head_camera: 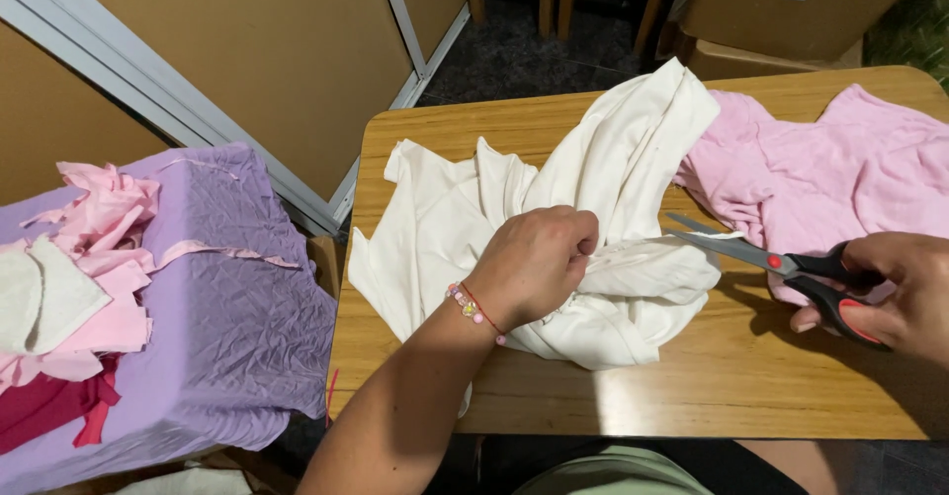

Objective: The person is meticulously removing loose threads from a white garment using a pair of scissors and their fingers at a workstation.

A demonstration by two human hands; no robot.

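Note:
A crumpled white cloth lies spread over the wooden table. My left hand is closed on a bunched fold of it near the middle, pulling a strip taut to the right. My right hand holds black-handled scissors with red trim. Their blades are parted around the taut strip of white cloth. A bead bracelet sits on my left wrist.
A pink cloth lies at the table's back right. To the left, a surface draped in purple fabric carries pink, white and red cloth scraps. Cardboard boxes and wooden chair legs stand beyond the table.

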